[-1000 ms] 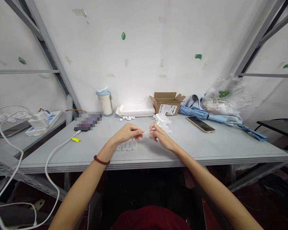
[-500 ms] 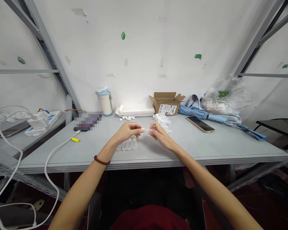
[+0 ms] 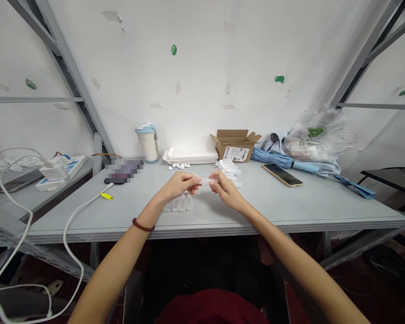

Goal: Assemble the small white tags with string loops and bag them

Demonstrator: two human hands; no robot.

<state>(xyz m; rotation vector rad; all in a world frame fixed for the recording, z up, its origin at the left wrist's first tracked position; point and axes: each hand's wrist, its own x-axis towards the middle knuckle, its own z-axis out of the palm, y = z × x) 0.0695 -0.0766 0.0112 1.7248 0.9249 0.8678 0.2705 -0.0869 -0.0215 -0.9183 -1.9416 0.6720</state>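
Over the middle of the table, my left hand (image 3: 181, 185) pinches one end of a small translucent plastic tube (image 3: 207, 180). The fingers of my right hand (image 3: 227, 191) close on its other end, and the tube lies roughly level between them. Fingertips hide both ends. Below and beside my left hand, several small clear plastic bottles (image 3: 182, 204) lie in a row, partly covered by it. Behind my right hand lie several clear tubes with white tops (image 3: 234, 172). Small white pieces like caps (image 3: 178, 166) sit beyond my left hand.
At the back stand a cup with a blue lid (image 3: 147, 143), a stack of white trays (image 3: 192, 156) and an open cardboard box (image 3: 234, 146). A phone (image 3: 282, 175) and a folded blue umbrella (image 3: 276, 157) lie right; another phone (image 3: 124, 171) with a white cable (image 3: 74, 213) lies left.
The fingertips are slightly farther apart, and more of the tube shows between them. Both hands otherwise stay in about the same place.
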